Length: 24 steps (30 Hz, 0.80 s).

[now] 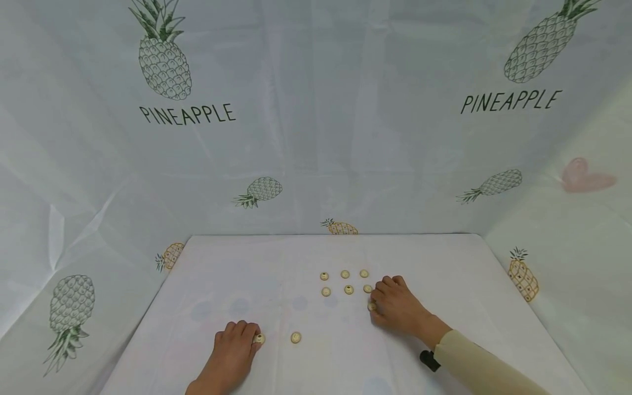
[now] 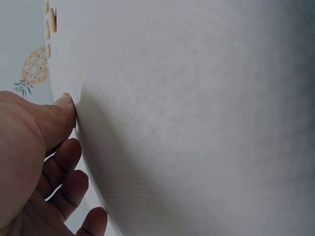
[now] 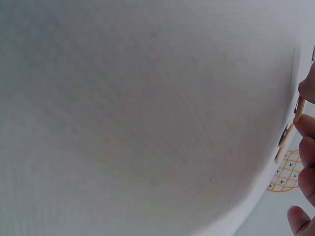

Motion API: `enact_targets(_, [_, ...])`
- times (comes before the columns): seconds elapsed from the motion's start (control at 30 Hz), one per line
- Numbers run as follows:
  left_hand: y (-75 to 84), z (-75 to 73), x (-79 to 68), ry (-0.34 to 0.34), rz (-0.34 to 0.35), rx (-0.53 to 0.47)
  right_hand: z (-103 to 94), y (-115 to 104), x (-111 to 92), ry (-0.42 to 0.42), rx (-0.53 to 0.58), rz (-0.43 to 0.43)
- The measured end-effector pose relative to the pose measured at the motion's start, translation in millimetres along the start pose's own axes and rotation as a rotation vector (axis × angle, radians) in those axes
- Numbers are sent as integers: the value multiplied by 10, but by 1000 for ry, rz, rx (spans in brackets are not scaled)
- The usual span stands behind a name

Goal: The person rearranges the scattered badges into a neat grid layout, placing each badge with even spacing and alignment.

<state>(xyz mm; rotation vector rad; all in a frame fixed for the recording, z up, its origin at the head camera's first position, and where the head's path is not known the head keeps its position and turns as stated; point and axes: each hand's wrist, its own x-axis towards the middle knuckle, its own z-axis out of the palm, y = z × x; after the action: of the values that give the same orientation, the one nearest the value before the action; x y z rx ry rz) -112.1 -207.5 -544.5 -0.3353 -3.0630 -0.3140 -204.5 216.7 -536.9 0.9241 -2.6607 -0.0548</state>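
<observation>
Small round wooden discs lie on the white-covered table, some with a dark mark in the middle. My right hand [image 1: 401,308] pinches one wooden disc [image 1: 372,306] between thumb and finger, low over the table at the near right end of the two rows. In the right wrist view that held disc [image 3: 299,108] shows edge-on. My left hand [image 1: 231,352], at the front left, has thumb and fingers on another disc [image 1: 259,339], which the thumb mostly hides in the left wrist view. A single loose disc [image 1: 295,337] lies just right of the left hand.
Several discs form two rows left of the right hand, among them a back-row disc [image 1: 345,274] and a front-row disc [image 1: 349,289]. A dark object [image 1: 429,361] shows under the right sleeve. Pineapple-printed cloth [image 1: 336,137] hangs behind the table [image 1: 444,258] and at both sides.
</observation>
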Motion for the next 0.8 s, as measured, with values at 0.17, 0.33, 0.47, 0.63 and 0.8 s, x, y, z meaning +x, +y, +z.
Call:
enact_targets(0.17, [3,-5,-3,5,0,1,24,3,-1,23,4,-14])
enact_targets(0.33, [6,-9,-5,9,0,0,25,3,-1,57,8,-28])
enact_targets(0.47, [7,-10,-5,11,0,-1,14,-1,5,45,7,-25])
enact_targets(0.63, [10,-12,-9,18,3,1,8,-4,4,20,1,-16])
enact_targets(0.8, [22,-27,-13,15,-1,0,2,-8,1,17,6,-9])
